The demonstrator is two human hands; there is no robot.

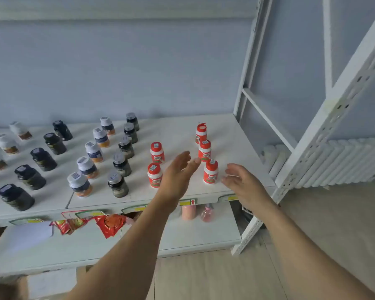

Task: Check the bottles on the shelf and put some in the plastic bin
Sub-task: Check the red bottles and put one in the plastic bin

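Observation:
Rows of bottles stand on the white shelf [236, 148]. At the right are several red-capped white bottles; the nearest of the right-hand row [210, 171] stands between my hands. My left hand [178, 172] reaches over the shelf with straight fingers, its fingertips near the middle red-capped bottle [204, 150]. My right hand [243, 185] hovers just right of the nearest bottle, fingers loosely spread, holding nothing. The rearmost red bottle [201, 133] has its lid flipped open. No plastic bin is in view.
Dark bottles [29, 176], white-capped bottles [87, 167] and grey-capped bottles [118, 183] stand in rows to the left. A lower shelf [182, 237] holds red packets [110, 224] and pink bottles [188, 211]. A white rack upright [325, 126] rises at the right.

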